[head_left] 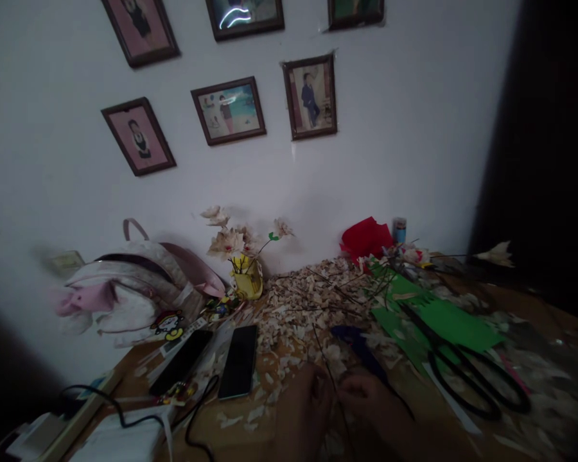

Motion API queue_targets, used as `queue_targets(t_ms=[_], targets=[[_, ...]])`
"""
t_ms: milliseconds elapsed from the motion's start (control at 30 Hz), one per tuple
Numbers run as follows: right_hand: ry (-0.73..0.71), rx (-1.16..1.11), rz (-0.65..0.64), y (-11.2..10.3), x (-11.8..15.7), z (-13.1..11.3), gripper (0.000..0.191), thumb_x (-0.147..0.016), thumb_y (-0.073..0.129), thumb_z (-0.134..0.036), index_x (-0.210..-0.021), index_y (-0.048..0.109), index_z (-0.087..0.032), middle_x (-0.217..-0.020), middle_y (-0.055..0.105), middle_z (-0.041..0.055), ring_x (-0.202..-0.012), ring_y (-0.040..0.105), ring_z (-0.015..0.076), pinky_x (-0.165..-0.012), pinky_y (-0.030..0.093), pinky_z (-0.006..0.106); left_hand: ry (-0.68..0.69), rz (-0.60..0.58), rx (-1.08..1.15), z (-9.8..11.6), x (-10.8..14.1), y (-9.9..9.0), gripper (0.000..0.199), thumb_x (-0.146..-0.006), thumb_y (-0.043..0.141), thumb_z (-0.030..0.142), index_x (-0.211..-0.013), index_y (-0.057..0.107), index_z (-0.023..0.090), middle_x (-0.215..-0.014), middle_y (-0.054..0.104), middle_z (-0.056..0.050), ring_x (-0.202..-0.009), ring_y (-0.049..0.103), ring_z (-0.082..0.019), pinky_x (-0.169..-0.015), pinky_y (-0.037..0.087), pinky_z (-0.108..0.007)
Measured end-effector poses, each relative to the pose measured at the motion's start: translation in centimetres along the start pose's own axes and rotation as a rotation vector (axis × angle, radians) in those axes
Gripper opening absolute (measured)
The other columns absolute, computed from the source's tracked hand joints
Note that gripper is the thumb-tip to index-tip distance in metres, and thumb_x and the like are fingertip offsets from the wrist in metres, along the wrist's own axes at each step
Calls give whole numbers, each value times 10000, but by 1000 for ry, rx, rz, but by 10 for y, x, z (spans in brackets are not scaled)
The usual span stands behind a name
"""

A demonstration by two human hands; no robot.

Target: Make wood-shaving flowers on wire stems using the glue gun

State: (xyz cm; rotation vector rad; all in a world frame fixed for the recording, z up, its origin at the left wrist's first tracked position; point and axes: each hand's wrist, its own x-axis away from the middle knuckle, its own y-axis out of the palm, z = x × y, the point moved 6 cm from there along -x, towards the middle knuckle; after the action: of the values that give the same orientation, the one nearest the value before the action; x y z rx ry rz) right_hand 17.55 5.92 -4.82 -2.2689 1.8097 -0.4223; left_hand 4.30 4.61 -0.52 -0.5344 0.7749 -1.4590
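Observation:
At the front of the wooden table, my left hand (304,404) and my right hand (368,401) are close together, both with curled fingers. A thin dark twig (324,350) runs between them, its upper end pointing away from me. My right fingertips pinch the twig. My left fingers are closed right beside it; dim light hides what they hold. Just beyond my right hand lies a dark blue glue gun (361,346) among pale, dry scraps (313,295). Black-handled scissors (462,366) rest to the right, partly on green paper (443,321).
To the left lie a phone (238,362), a second dark slab (183,362), a black cable (192,410) and a pale backpack (135,282). A yellow pot (248,282) with papery flowers (228,240) stands by the wall. Red paper (366,239) is at the back right.

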Motion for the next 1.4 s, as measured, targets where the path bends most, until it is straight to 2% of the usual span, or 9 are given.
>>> queue_targets(t_ms=[267, 467, 733, 900, 1067, 1267, 1400], targets=[[-13, -14, -15, 2, -2, 3, 310, -690, 517, -412, -722, 680, -151, -738, 680, 50, -749, 605, 211, -672, 428, 275, 8, -16, -9, -1, 0, 1, 177, -779, 427, 255, -788, 597, 204, -678, 621, -5, -624, 552, -150, -572, 353, -237], [19, -7, 30, -1, -2, 9, 244, -680, 566, -409, -698, 687, -197, -712, 685, 2, -725, 603, 185, -679, 425, 250, 12, -11, -62, -2, -1, 3, 193, -791, 409, 248, -740, 586, 190, -690, 628, -20, -628, 554, -148, -573, 354, -237], [13, -32, -3, 1, 1, 0, 267, -678, 542, -399, -707, 686, -176, -715, 688, 22, -737, 602, 204, -643, 426, 259, 21, -28, -19, -1, 0, 1, 234, -816, 373, 254, -794, 590, 170, -738, 629, -50, -670, 564, -167, -612, 378, -257], [32, -127, 39, -6, -2, 5, 238, -665, 565, -395, -668, 661, -178, -696, 650, 3, -714, 576, 175, -660, 420, 250, 38, 29, 41, -2, 1, -4, 207, -809, 380, 244, -858, 570, 179, -753, 616, -41, -697, 558, -168, -633, 383, -259], [47, -312, 56, -6, 0, 8, 308, -689, 546, -476, -700, 635, -182, -625, 586, -10, -603, 523, 136, -581, 399, 239, 3, 10, -34, 0, 2, -1, 271, -809, 415, 359, -688, 576, 178, -633, 593, -27, -605, 530, -163, -566, 334, -259], [66, -355, 95, -1, -1, 15, 359, -657, 554, -549, -739, 615, -205, -592, 548, -15, -559, 492, 134, -533, 377, 244, -54, -35, 239, -7, -2, 14, 310, -759, 464, 426, -681, 611, 165, -616, 598, -19, -609, 529, -160, -564, 365, -242], [56, -398, 70, 2, 0, 6, 339, -612, 583, -530, -635, 559, -193, -528, 450, -47, -498, 404, 101, -488, 316, 230, -84, 20, 306, -10, -3, 13, 303, -727, 470, 416, -675, 615, 155, -642, 626, -38, -634, 536, -175, -601, 391, -260]])
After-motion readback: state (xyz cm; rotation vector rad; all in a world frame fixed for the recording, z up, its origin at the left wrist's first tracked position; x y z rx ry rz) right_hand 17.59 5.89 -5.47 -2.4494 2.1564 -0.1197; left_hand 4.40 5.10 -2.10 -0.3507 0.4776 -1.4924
